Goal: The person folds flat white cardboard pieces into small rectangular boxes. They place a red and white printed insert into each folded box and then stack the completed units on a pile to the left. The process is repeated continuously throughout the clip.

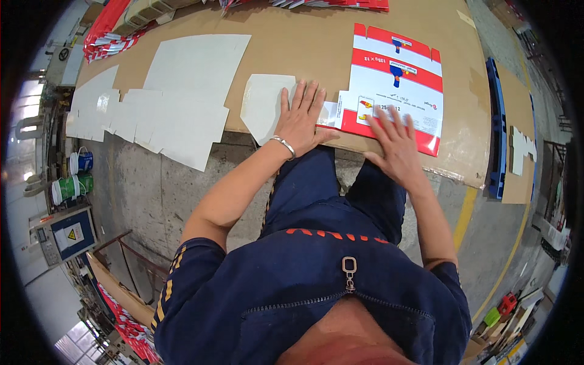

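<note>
Left of carton point(395, 88), white sheets point(188, 73), rightward, pallet point(497, 131)

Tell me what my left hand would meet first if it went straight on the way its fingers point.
Your left hand would slide over the brown cardboard and probably first run into the red-and-white sheets at the top of the picture; their height is unclear.

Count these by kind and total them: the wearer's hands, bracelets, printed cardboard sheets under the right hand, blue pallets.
Hands: 2 (left hand, right hand)
Bracelet: 1
Printed cardboard sheet: 1
Blue pallet: 1
Total: 5
</note>
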Motion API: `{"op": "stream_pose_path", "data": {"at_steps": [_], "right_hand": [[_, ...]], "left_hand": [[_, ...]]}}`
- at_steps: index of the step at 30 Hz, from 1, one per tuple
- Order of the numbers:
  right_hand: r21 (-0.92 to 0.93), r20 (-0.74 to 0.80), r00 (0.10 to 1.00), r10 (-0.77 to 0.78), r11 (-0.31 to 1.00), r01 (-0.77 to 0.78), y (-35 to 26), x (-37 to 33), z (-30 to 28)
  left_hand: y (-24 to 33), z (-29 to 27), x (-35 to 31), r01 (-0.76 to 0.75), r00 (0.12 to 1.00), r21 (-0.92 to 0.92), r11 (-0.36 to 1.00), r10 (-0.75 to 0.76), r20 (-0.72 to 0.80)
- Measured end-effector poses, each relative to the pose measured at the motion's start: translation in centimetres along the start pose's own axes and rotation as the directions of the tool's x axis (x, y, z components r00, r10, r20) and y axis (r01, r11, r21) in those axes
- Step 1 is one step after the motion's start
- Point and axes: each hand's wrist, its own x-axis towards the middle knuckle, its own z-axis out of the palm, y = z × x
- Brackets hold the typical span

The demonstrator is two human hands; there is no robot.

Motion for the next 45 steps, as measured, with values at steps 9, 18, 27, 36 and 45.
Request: {"op": "stream_pose_path", "data": {"at_steps": [9, 18, 27, 36, 45], "right_hand": [[0.010, 0.039, 0.999, 0.033, 0.999, -0.033, -2.3, 0.3, -0.1], [0.101, -0.007, 1.000, 0.004, 0.995, -0.004, -3.5, 0.6, -2.0], [0.021, -0.063, 0.998, 0.014, 1.000, -0.013, -3.5, 0.0, -1.5], [0.053, -0.077, 0.997, 0.016, 0.999, -0.012, -3.9, 0.6, -1.1], [0.101, -0.044, 0.999, 0.015, 0.995, -0.010, -3.1, 0.9, -0.4]], "left_hand": [[-5.6, -6.7, -6.6, -0.118, 0.990, 0.215, 0.969, 0.098, 0.104], [-10.0, -6.4, -6.6, 0.123, 0.974, -0.398, 0.909, -0.187, -0.128], [-8.1, -5.5, -4.7, 0.293, 0.922, -0.163, 0.942, -0.324, -0.211], [-9.1, -1.0, -3.6, 0.186, 0.569, -0.781, 0.597, -0.713, -0.410], [-7.4, 1.9, 0.5, 0.047, 0.670, -0.915, 0.400, -0.693, -0.268]]}}
